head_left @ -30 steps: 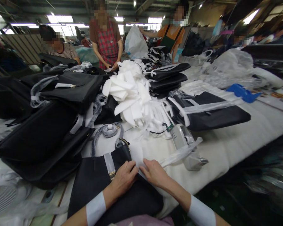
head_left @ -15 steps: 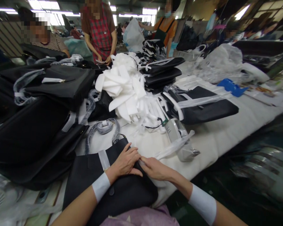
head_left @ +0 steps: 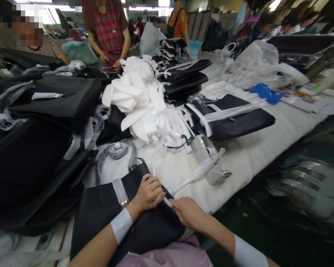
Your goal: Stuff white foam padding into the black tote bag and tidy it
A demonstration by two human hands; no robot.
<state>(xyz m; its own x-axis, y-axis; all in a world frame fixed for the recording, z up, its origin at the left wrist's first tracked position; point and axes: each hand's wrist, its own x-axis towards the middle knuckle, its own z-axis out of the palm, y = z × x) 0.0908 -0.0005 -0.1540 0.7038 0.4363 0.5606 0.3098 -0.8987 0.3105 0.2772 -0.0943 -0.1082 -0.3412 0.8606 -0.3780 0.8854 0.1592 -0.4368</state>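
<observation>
At the near edge of the table [head_left: 233, 174], a black bag [head_left: 153, 228] lies flat in front of me, its mouth pointing away. My left hand [head_left: 149, 193] is curled over the bag's right edge, fingers bent in with hardly any gap, keeping hold of that edge. My right hand [head_left: 187, 212] sits just beside it, thumb and fingertips pinched together on the end of a white strip [head_left: 167, 202] that shows between my two hands along the same edge. How much of the strip lies under my left fingers I cannot tell.

Near my left wrist is the bag's gold clasp [head_left: 124, 203], with a pale wrapped tab [head_left: 119, 188] above it. Beyond the bag's mouth, a wrapped strap [head_left: 117, 149] lies coiled on the table. Past that is a heap of white foam [head_left: 141, 100], between bags piled [head_left: 39, 155] to my left and another bag [head_left: 239, 124] lying to the right. A grey box [head_left: 202, 152] stands near the foam. Across the table, a person in a checked apron [head_left: 108, 29] stands.
</observation>
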